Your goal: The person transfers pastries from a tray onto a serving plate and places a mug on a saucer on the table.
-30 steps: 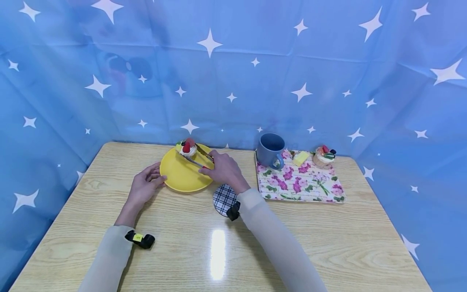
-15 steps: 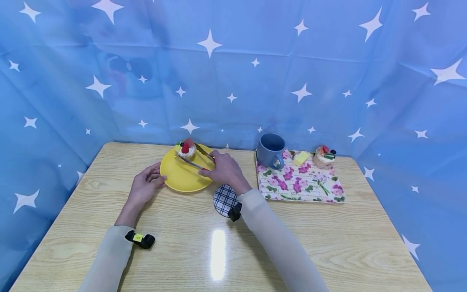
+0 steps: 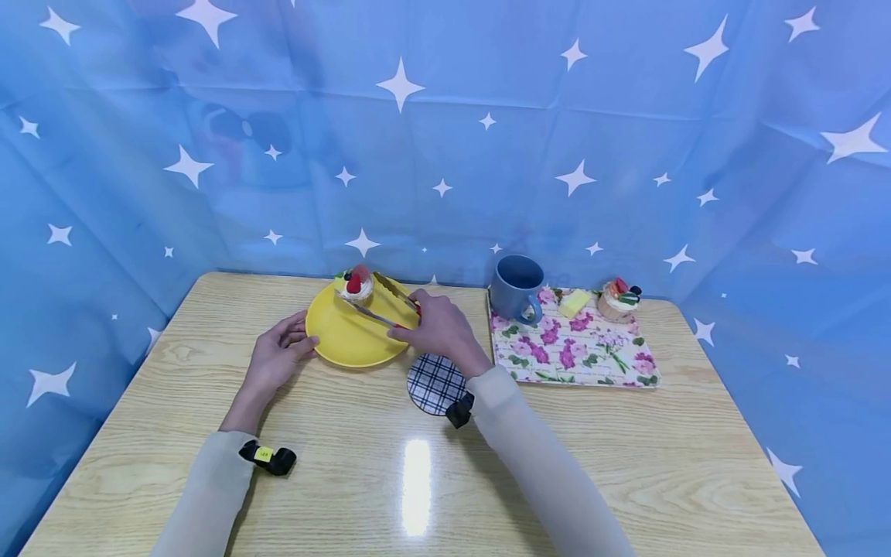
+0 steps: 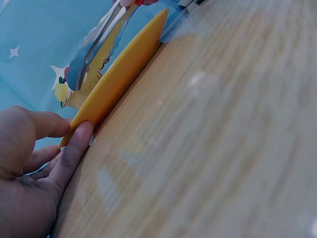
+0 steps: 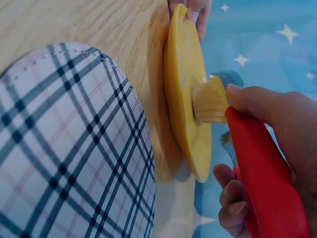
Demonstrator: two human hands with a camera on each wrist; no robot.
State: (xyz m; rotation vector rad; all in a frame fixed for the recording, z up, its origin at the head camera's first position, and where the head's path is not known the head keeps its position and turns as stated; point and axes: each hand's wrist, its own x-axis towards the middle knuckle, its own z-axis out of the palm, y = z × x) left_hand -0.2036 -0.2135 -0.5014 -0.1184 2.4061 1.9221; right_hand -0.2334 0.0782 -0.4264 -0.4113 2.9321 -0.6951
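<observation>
With thumb and fingers, my left hand [image 3: 274,356] pinches the left rim of a yellow plate [image 3: 358,344]; the left wrist view shows the grip up close. A cupcake [image 3: 355,288] topped with white cream and red fruit stands upright on the plate's far part. My right hand [image 3: 440,325] holds metal tongs [image 3: 395,291] by their red handles [image 5: 262,173]. The tongs are spread, one arm along each side of the cupcake, the far arm well apart from it in the head view.
Right of the plate lies a flowered tray [image 3: 557,367] bearing a blue mug [image 3: 511,286], a pale yellow block [image 3: 574,302] and a second fruit-topped cupcake [image 3: 618,302]. A round checked coaster [image 3: 433,384] sits below my right wrist. A starry blue curtain [image 3: 445,139] hangs behind the table.
The cupcake, tilted between the tongs a second ago, now stands on the plate. The tongs have spread, and my right hand has drawn slightly back to the right. The left hand stays put.
</observation>
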